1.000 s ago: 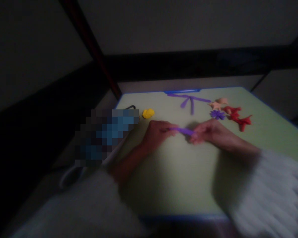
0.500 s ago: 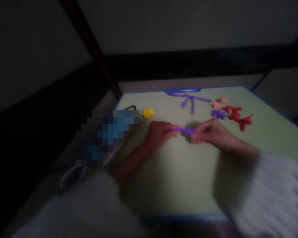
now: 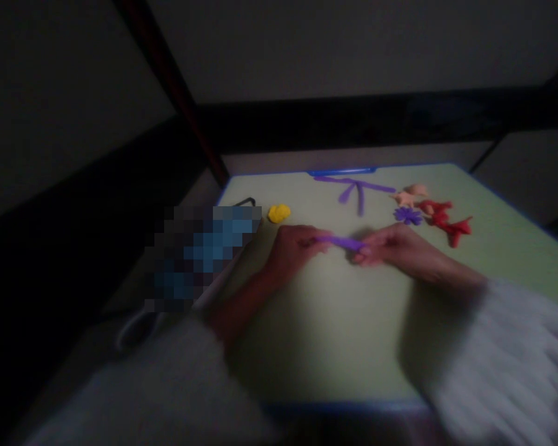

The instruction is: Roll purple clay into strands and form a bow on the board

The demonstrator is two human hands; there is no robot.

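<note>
A thin purple clay strip (image 3: 339,242) stretches between both hands just above a pale green board (image 3: 335,334). My left hand (image 3: 292,249) pinches its left end with closed fingers. My right hand (image 3: 390,245) pinches its right end, fingers pressed together. Both wrists wear white sleeves. The view is dim and blurred, so the fingertips are hard to make out.
On the board's far side lie a yellow clay lump (image 3: 278,213), purple clay strips laid in a branching shape (image 3: 353,189), a purple flower shape (image 3: 407,215), a pinkish piece (image 3: 410,194) and red pieces (image 3: 446,220). A dark post (image 3: 177,93) rises at left.
Both hands have stayed nearly in place; the purple strip has shifted slightly between the fingers and now tilts a little down to the right.
</note>
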